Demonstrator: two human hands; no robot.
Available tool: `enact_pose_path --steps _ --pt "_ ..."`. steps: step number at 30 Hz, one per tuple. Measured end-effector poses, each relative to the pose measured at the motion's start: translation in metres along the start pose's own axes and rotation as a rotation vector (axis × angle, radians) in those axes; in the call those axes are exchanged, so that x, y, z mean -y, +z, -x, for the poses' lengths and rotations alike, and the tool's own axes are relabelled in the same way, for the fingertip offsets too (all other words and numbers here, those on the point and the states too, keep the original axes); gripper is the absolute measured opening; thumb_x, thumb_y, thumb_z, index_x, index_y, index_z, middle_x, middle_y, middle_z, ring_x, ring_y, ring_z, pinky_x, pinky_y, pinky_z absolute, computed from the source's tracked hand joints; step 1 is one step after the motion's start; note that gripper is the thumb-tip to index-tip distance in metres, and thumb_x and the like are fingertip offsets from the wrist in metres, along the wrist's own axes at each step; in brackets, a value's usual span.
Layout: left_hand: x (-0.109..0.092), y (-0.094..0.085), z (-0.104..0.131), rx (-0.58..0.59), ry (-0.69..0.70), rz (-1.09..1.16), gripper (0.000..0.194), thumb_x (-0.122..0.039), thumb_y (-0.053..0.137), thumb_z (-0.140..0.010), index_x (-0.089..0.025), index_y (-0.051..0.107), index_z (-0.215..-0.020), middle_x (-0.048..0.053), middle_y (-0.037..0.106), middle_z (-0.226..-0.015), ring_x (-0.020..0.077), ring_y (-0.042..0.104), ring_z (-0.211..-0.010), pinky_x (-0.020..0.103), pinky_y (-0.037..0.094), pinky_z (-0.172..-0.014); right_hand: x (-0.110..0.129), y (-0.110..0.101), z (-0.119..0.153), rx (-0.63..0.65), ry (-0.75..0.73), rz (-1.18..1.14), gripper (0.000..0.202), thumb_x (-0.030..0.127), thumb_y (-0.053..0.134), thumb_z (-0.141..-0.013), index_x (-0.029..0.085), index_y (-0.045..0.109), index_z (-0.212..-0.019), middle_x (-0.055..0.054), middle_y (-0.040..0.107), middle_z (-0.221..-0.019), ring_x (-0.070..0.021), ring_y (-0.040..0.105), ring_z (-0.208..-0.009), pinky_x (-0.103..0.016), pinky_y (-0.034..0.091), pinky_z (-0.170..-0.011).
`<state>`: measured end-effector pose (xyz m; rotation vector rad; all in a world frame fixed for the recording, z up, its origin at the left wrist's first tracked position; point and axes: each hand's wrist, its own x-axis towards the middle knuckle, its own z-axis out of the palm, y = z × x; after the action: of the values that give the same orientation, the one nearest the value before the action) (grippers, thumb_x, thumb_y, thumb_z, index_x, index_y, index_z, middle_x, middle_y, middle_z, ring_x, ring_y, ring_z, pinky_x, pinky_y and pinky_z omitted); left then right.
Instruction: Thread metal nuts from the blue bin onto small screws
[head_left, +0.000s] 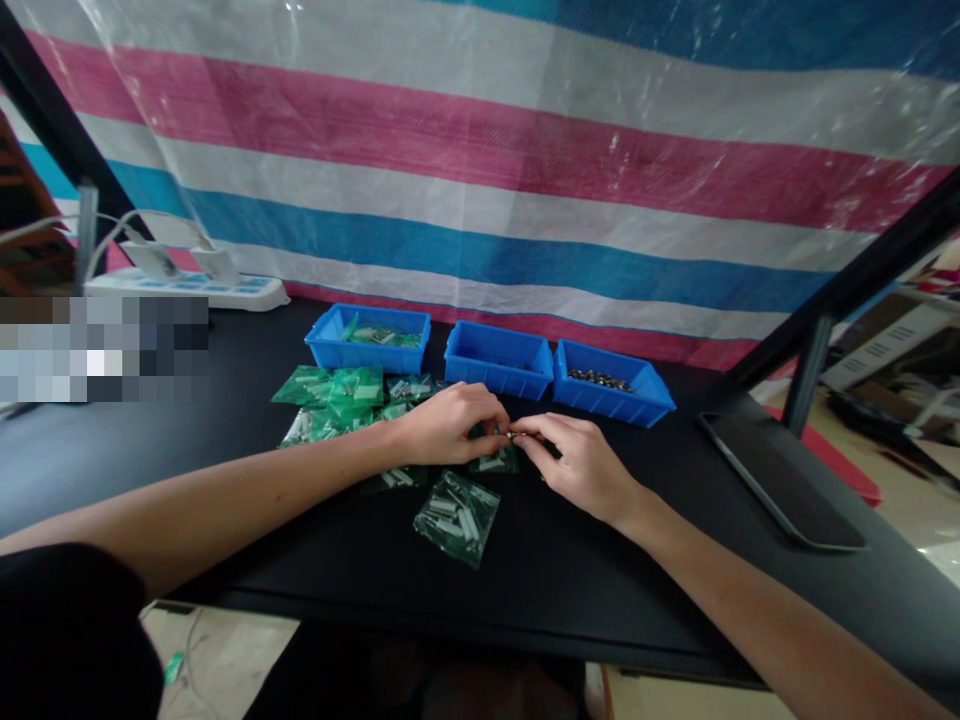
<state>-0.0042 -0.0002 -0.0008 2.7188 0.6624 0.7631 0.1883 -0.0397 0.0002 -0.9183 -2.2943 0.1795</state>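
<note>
My left hand and my right hand meet above the middle of the black table, fingers pinched together. Between their fingertips is a small metallic piece, too small to make out fully. Just below them a green-tinted clear bag of silvery parts lies flat. More such bags are piled to the left, partly under my left forearm. Behind the hands stand three blue bins: the left bin holds green bags, the middle bin has little visible inside, the right bin holds small metal parts.
A dark phone-like device lies on the table at the right. A white power strip with plugs and cables is at the back left. Behind the bins hangs a striped sheet, between slanted black frame bars.
</note>
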Motion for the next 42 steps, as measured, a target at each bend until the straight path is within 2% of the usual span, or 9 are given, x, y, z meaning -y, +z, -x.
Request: enact_pose_path --steps 8,17,24,42 --pt "0.0000 -0.0002 0.0013 -0.035 -0.005 0.024 0.009 -0.019 0.052 -0.080 -0.014 0.059 -0.083 0.002 0.059 -0.071 0.0135 0.052 -0.071 0.023 0.039 -0.066 0.0006 0.0004 -0.0006 -0.034 -0.037 0.009 0.015 0.011 0.051 -0.083 0.016 0.062 -0.092 -0.005 0.067 -0.082 -0.0165 0.063 -0.074 -0.028 0.050 -0.067" --pt "0.0007 0.0038 0.0015 -0.086 -0.106 0.110 0.012 -0.024 0.053 -0.081 -0.014 0.059 -0.085 0.001 0.058 -0.070 0.0131 0.053 -0.071 0.022 0.043 -0.065 0.0019 0.0052 -0.0021 -0.114 -0.065 0.045 0.017 0.010 0.048 -0.084 0.016 0.063 -0.091 -0.006 0.066 -0.079 -0.0175 0.062 -0.073 -0.030 0.050 -0.069" --pt "-0.0026 0.0007 0.0009 -0.072 -0.092 0.079 0.011 -0.023 0.051 -0.082 -0.015 0.058 -0.083 0.002 0.058 -0.071 0.0134 0.054 -0.072 0.023 0.043 -0.068 -0.0002 0.0054 -0.0006 -0.154 0.050 0.051 0.012 0.013 0.053 -0.081 0.018 0.060 -0.090 -0.005 0.066 -0.080 -0.0166 0.063 -0.071 -0.028 0.051 -0.067" --pt "-0.0032 0.0009 0.0020 -0.058 -0.056 0.043 0.009 -0.021 0.051 -0.081 -0.015 0.057 -0.084 0.002 0.057 -0.073 0.0135 0.053 -0.073 0.023 0.042 -0.068 -0.0005 -0.0007 0.0010 -0.078 0.076 0.086 0.008 0.014 0.051 -0.081 0.017 0.058 -0.081 -0.004 0.063 -0.072 -0.0156 0.059 -0.065 -0.027 0.048 -0.064"
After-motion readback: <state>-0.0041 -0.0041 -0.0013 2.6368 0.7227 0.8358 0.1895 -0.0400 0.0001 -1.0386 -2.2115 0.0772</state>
